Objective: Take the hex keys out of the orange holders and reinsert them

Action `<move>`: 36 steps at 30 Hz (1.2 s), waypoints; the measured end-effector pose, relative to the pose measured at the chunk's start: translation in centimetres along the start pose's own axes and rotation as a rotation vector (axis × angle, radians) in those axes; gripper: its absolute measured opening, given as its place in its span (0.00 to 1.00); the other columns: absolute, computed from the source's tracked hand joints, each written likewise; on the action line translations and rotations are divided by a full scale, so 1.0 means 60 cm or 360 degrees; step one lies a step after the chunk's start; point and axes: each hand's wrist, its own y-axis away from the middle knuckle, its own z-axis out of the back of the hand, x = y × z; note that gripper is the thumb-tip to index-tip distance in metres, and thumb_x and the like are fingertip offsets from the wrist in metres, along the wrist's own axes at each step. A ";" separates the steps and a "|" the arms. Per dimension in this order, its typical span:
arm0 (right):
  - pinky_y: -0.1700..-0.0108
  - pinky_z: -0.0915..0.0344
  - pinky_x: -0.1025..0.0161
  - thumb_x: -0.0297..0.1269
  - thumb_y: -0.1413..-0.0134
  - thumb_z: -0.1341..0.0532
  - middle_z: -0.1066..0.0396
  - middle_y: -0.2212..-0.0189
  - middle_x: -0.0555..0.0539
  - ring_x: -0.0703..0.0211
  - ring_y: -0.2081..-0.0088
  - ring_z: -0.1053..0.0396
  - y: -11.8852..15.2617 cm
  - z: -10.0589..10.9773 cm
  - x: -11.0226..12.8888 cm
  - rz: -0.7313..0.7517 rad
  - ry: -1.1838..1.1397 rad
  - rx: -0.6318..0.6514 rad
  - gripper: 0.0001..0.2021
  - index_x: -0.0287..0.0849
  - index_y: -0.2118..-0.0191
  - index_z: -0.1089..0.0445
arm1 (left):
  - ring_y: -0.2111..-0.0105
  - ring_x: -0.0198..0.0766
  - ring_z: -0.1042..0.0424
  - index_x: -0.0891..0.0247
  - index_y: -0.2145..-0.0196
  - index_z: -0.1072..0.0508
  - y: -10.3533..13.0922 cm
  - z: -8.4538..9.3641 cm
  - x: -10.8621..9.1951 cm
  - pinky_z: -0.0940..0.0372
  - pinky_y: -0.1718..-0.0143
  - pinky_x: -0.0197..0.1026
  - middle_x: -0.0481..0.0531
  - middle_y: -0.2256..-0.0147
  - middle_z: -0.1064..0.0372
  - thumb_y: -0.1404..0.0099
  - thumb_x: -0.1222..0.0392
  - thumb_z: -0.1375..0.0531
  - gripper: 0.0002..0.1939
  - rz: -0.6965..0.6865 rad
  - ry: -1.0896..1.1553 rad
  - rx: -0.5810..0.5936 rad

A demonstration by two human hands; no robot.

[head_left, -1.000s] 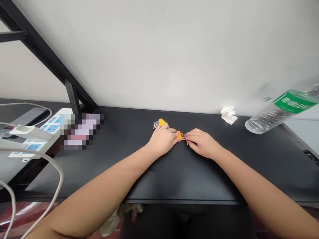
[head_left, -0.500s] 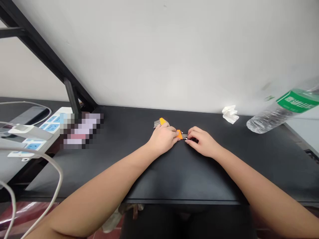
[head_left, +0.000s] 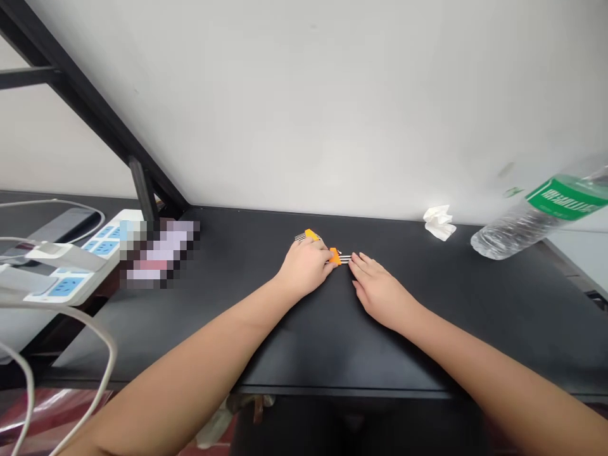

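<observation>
Near the middle of the black table lies an orange hex key holder (head_left: 335,256), pinched at its edge by the fingers of my left hand (head_left: 306,266). Silvery hex keys (head_left: 345,259) stick out of its right side. My right hand (head_left: 382,291) lies flat, fingers straight and close together, its fingertips touching the ends of these keys. Another orange piece (head_left: 311,234) with thin metal keys (head_left: 300,237) shows just beyond my left hand. Whether the two orange pieces are joined is hidden under that hand.
A crumpled white tissue (head_left: 439,222) and a tilted clear plastic bottle (head_left: 513,228) with a green label are at the right, by the wall. On the left are a white power strip (head_left: 107,244), pale cables (head_left: 107,342), a phone (head_left: 61,228), a blurred-out item (head_left: 159,253) and a black frame (head_left: 95,107).
My right hand has gone from curled fingers around the hex keys to straight fingers laid against their ends. The keys and holder sit slightly further left; my left hand keeps its hold.
</observation>
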 end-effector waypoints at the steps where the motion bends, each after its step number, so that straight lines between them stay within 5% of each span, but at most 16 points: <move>1: 0.34 0.39 0.40 0.33 0.31 0.48 0.39 0.33 0.31 0.39 0.32 0.42 0.001 -0.002 -0.002 -0.0017 -0.0048 0.0014 0.24 0.31 0.33 0.38 | 0.54 0.48 0.28 0.59 0.62 0.18 0.000 0.000 0.002 0.35 0.51 0.51 0.56 0.57 0.23 0.29 0.54 0.41 0.12 0.0001 0.0012 0.0006; 4: 0.35 0.38 0.38 0.37 0.32 0.45 0.37 0.35 0.35 0.39 0.33 0.41 -0.004 0.000 -0.013 -0.0025 -0.0164 -0.0028 0.23 0.38 0.35 0.35 | 0.55 0.46 0.28 0.60 0.62 0.19 -0.001 -0.002 0.003 0.34 0.51 0.50 0.56 0.57 0.24 0.29 0.54 0.40 0.11 -0.0012 0.0051 0.0015; 8: 0.47 0.30 0.44 0.36 0.34 0.41 0.27 0.51 0.39 0.43 0.50 0.30 -0.023 0.007 -0.025 -0.0062 -0.0284 -0.0140 0.13 0.43 0.47 0.28 | 0.53 0.47 0.29 0.60 0.61 0.20 -0.001 -0.004 -0.002 0.33 0.50 0.49 0.55 0.56 0.25 0.30 0.55 0.39 0.09 -0.0074 0.0129 0.0031; 14: 0.53 0.32 0.52 0.27 0.41 0.42 0.31 0.58 0.42 0.49 0.57 0.35 -0.038 0.006 -0.024 -0.0226 -0.0297 -0.0115 0.08 0.42 0.57 0.29 | 0.54 0.46 0.29 0.61 0.61 0.22 0.000 0.006 -0.014 0.34 0.50 0.48 0.55 0.59 0.26 0.28 0.54 0.41 0.10 -0.0179 0.0020 0.0062; 20: 0.58 0.36 0.56 0.24 0.49 0.41 0.34 0.65 0.45 0.51 0.62 0.37 -0.030 0.013 -0.068 -0.0456 -0.0172 -0.0116 0.07 0.44 0.67 0.35 | 0.56 0.47 0.28 0.62 0.62 0.22 0.001 0.008 -0.005 0.33 0.55 0.49 0.56 0.58 0.25 0.29 0.57 0.41 0.09 -0.0080 -0.0087 0.0057; 23: 0.60 0.36 0.57 0.24 0.50 0.41 0.35 0.65 0.45 0.51 0.61 0.37 -0.022 0.020 -0.072 -0.0473 -0.0201 -0.0079 0.07 0.44 0.68 0.37 | 0.55 0.47 0.27 0.61 0.62 0.22 -0.002 0.007 0.007 0.34 0.53 0.50 0.56 0.56 0.25 0.29 0.57 0.42 0.09 -0.0060 -0.0055 0.0017; 30: 0.60 0.36 0.57 0.26 0.47 0.42 0.32 0.64 0.47 0.54 0.63 0.36 -0.023 0.034 -0.009 -0.0217 -0.0360 0.0025 0.06 0.45 0.65 0.36 | 0.53 0.46 0.27 0.61 0.61 0.22 -0.007 0.001 0.015 0.34 0.53 0.49 0.55 0.56 0.24 0.30 0.57 0.40 0.07 -0.0098 0.0074 -0.0028; 34: 0.60 0.33 0.58 0.32 0.42 0.39 0.30 0.64 0.47 0.56 0.63 0.32 -0.040 0.030 -0.021 -0.0301 -0.0629 -0.0134 0.02 0.45 0.62 0.32 | 0.53 0.44 0.28 0.60 0.61 0.22 -0.008 -0.004 0.013 0.34 0.50 0.48 0.53 0.54 0.24 0.31 0.56 0.38 0.07 -0.0166 0.0154 -0.0027; 36: 0.58 0.31 0.58 0.34 0.39 0.39 0.28 0.60 0.46 0.56 0.60 0.30 -0.051 0.024 -0.036 -0.0310 -0.0722 -0.0232 0.08 0.46 0.55 0.28 | 0.53 0.44 0.28 0.60 0.61 0.21 -0.009 -0.005 0.011 0.34 0.49 0.47 0.53 0.54 0.24 0.31 0.56 0.38 0.08 -0.0220 0.0192 -0.0024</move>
